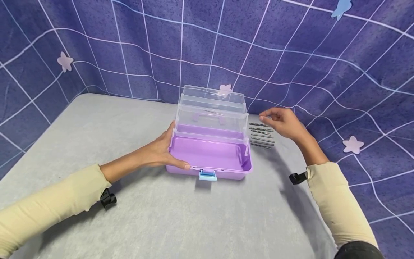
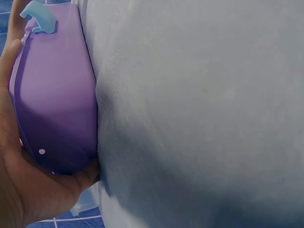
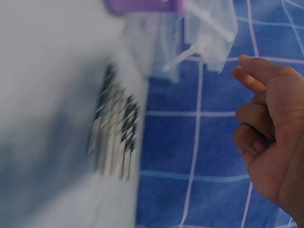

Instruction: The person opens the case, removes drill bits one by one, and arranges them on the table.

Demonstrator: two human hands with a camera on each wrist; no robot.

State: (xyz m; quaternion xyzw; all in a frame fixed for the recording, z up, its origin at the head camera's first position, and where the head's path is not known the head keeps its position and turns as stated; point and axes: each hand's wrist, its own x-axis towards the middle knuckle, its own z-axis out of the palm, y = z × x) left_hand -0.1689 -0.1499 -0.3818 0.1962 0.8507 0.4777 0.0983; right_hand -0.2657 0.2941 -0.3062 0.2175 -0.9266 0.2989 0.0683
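A purple storage box (image 1: 207,153) stands on the table with its clear upper part raised and a light-blue latch (image 1: 207,175) at the front. My left hand (image 1: 161,149) grips its left end, thumb along the front rim; in the left wrist view a fingertip sits at the box's lower corner. My right hand (image 1: 280,121) is raised beside the box, fingers loosely bent, nothing visible between thumb and index finger. Just left of and below it, several drill bits (image 1: 262,136) lie in a row. One dark slender bit (image 1: 211,112) shows through the clear trays (image 1: 211,104).
A grey tabletop (image 1: 181,216) stretches around the box. Behind and to the right hangs a blue curtain (image 1: 155,43) with a white grid and star shapes. Black wrist cameras (image 1: 108,198) sit on both sleeves.
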